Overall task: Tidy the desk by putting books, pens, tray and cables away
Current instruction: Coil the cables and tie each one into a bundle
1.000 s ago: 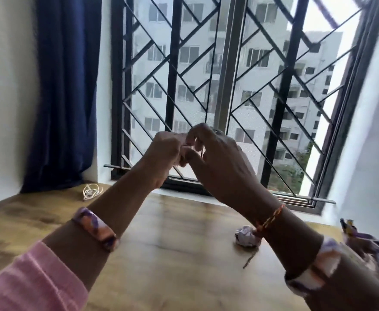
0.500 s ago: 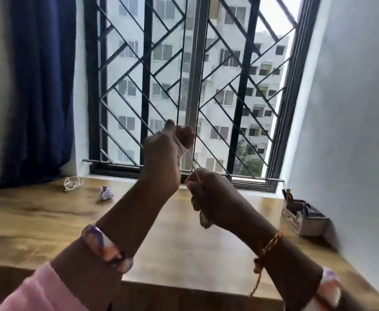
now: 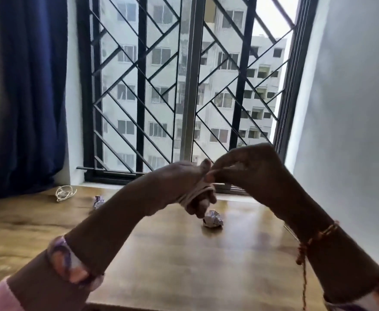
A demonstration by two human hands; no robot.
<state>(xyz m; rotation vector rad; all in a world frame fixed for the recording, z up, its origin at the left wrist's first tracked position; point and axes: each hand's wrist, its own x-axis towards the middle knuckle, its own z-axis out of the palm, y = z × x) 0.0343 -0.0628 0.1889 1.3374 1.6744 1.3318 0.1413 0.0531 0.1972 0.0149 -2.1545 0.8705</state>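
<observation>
Mid-step in tidying the cables: winding a thin off-white cable (image 3: pixel 195 194) into a coil around the left hand (image 3: pixel 184 185), held up above the wooden desk (image 3: pixel 184 261) in front of the barred window (image 3: pixel 184 86). Several pale loops lying snug across the left palem and fingers, which curl loosely inside them. Right hand (image 3: pixel 244 167) just beside, touching the left, fingertips pinching the free end of the cable near the left thumb. Next move, by judgement: finishing the last turn, tucking or securing the end, then sliding the coil off without letting it spring loose. Farther off, near the blue curtain (image 3: pixel 27 97), a second white cable (image 3: pixel 64 193) lying bundled on the desk, with two crumpled paper balls (image 3: pixel 213 218) between.
</observation>
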